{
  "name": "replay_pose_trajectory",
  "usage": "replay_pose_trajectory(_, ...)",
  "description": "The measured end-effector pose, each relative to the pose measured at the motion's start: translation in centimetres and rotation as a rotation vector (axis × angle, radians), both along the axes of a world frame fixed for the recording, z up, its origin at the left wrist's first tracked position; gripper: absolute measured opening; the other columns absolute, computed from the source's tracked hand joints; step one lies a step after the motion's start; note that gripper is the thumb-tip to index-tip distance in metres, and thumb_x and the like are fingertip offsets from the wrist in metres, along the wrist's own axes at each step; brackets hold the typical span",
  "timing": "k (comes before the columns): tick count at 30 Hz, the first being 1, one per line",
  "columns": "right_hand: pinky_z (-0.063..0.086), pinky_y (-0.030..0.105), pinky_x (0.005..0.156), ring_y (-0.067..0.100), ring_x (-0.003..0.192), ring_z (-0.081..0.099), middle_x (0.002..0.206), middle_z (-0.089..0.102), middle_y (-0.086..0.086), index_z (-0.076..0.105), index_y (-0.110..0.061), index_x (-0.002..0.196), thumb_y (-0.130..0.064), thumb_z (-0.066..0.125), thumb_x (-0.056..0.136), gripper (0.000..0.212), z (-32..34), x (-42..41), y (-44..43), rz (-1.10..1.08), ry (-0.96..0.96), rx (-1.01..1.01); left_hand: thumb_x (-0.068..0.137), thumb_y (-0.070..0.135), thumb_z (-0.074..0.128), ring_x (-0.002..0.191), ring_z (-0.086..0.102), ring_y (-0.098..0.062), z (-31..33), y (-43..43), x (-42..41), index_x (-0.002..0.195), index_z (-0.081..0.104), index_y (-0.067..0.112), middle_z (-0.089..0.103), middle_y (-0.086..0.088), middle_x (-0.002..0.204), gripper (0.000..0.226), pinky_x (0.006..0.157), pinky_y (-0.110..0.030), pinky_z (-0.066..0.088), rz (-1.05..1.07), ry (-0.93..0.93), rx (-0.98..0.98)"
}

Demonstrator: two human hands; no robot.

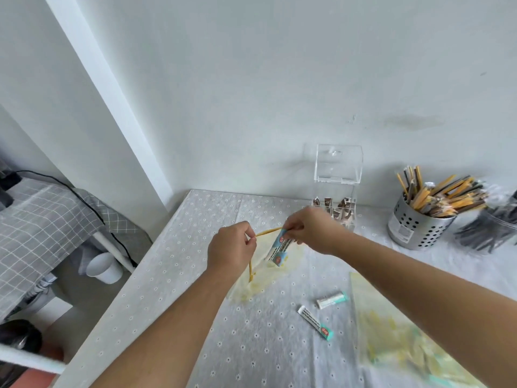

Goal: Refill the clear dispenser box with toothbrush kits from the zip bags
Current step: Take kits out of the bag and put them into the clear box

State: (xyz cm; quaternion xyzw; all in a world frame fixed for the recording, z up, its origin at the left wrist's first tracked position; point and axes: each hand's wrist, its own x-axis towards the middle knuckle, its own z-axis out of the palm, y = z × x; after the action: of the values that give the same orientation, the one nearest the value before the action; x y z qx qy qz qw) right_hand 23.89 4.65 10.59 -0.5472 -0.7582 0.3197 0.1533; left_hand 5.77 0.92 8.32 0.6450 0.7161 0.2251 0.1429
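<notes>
The dispenser box stands just behind the right hand; two tubes lie on the table nearer than it.

A home room: clothed table, cutlery caddies.

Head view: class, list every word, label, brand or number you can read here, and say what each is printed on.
Nothing here reads with certainty.
Toothbrush kit in the right hand, kit: red round logo, lettering too blurred to read.
Kit lying nearer on the table: red mark and a line of small print, too small to read.
Second loose kit: print blurred.
Metal holder: white sticker, unreadable.
</notes>
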Motion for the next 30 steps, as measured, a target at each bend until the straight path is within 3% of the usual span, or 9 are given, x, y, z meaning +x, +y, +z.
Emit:
replay_pose_trajectory(4,0.055,0.027,0.064,0.018,0.065,0.064,0.078,0.074,0.013,0.075,-0.009,0.086,-0.008,0.071,0.08,0.008,2.8,4.9,2.6,-0.138,0.043,0.056,0.084,0.018,0.058,0.07,0.062,-0.022,-0.2,0.2,0.2,0.079,0.064,0.022,0.06,0.006,0.063,0.009,0.06,-0.03,0.049,0.019,-0.004,-0.007)
replay_pose_trajectory(7,0.047,0.012,0.049,0.018,0.062,0.062,0.074,0.072,0.008,0.076,-0.011,0.088,-0.012,0.073,0.078,0.01,3.2,7.6,4.9,-0.247,0.004,0.132,0.084,0.019,0.059,0.067,0.062,-0.021,-0.4,0.1,0.2,0.079,0.064,0.024,0.06,0.006,0.061,0.009,0.059,-0.03,0.048,0.031,-0.013,-0.006)
replay_pose_trajectory(9,0.042,0.011,0.043,0.018,0.06,0.059,0.075,0.07,0.007,0.076,-0.012,0.09,-0.014,0.071,0.08,0.01,2.6,8.2,6.3,-0.282,-0.046,0.162,0.084,0.02,0.06,0.067,0.062,-0.019,-0.4,0.0,0.0,0.078,0.063,0.026,0.06,0.007,0.06,0.009,0.058,-0.029,0.048,0.039,-0.013,-0.007)
replay_pose_trajectory(15,0.048,0.027,0.068,0.018,0.074,0.058,0.093,0.073,0.009,0.074,-0.009,0.095,-0.011,0.062,0.087,0.015,-0.1,7.5,9.0,-0.204,-0.26,0.174,0.084,0.022,0.062,0.062,0.058,-0.014,-0.4,-0.3,-0.4,0.074,0.061,0.028,0.058,0.009,0.057,0.012,0.053,-0.024,0.042,0.05,-0.029,0.002)
replay_pose_trajectory(19,0.049,0.026,0.075,0.021,0.093,0.065,0.098,0.073,0.005,0.074,-0.011,0.096,-0.011,0.061,0.087,0.016,-1.5,7.0,10.3,-0.098,-0.372,0.148,0.085,0.023,0.062,0.059,0.058,-0.012,-0.4,-0.4,-0.2,0.076,0.062,0.027,0.059,0.009,0.057,0.009,0.053,-0.024,0.043,0.038,-0.021,-0.004)
replay_pose_trajectory(24,0.052,0.029,0.084,0.02,0.1,0.065,0.103,0.073,0.001,0.074,-0.016,0.101,-0.016,0.065,0.085,0.018,-3.6,5.9,11.6,-0.009,-0.496,0.094,0.084,0.023,0.063,0.057,0.059,-0.011,-0.7,-0.3,0.1,0.075,0.061,0.028,0.06,0.008,0.056,0.011,0.051,-0.023,0.043,0.034,-0.037,-0.01)
replay_pose_trajectory(30,0.05,0.026,0.066,0.021,0.09,0.066,0.098,0.071,-0.002,0.073,-0.026,0.097,-0.02,0.06,0.087,0.017,-5.7,6.0,11.9,-0.105,-0.548,0.107,0.084,0.024,0.064,0.056,0.059,-0.009,-0.6,-0.3,0.2,0.074,0.062,0.028,0.06,0.007,0.056,0.012,0.049,-0.022,0.04,0.037,-0.044,-0.025)
